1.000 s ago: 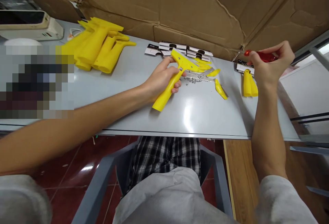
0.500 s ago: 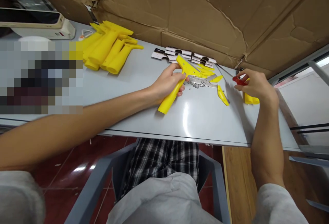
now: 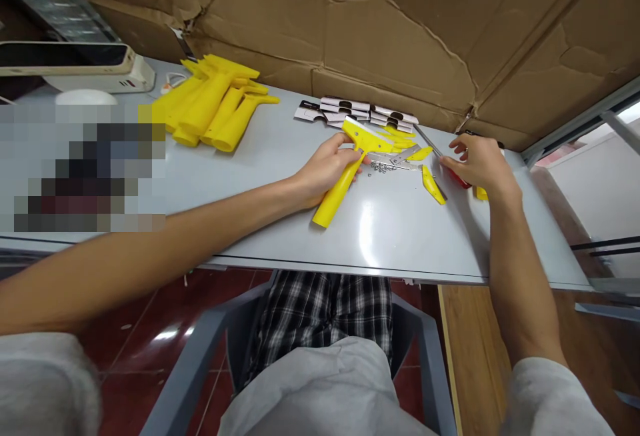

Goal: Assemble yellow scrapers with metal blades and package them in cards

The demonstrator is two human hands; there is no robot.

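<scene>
My left hand [image 3: 327, 169] is wrapped round the handle of a yellow scraper [image 3: 336, 196], its wide head pointing up and away. Two small screws or holes show on that head. At the right, my right hand [image 3: 483, 163] hovers with fingers apart over a screwdriver [image 3: 459, 179]. The red handle sits under the hand and the thin metal shaft points to the back left; whether the thumb touches it I cannot tell. Between the hands lie a heap of small screws [image 3: 383, 167], metal blades [image 3: 405, 155] and a yellow scraper cover piece [image 3: 433, 186].
Several yellow scraper bodies [image 3: 220, 103] are piled at the left. White-and-black packs [image 3: 345, 108] lie along the cardboard wall [image 3: 390, 43]. A phone [image 3: 65, 56] rests on a white box at the far left. Another yellow piece [image 3: 481, 193] is partly hidden behind my right hand.
My right hand has moved a little left and its fingers have parted from the screwdriver, which now lies lower. My left hand still holds the scraper, its head turned slightly.
</scene>
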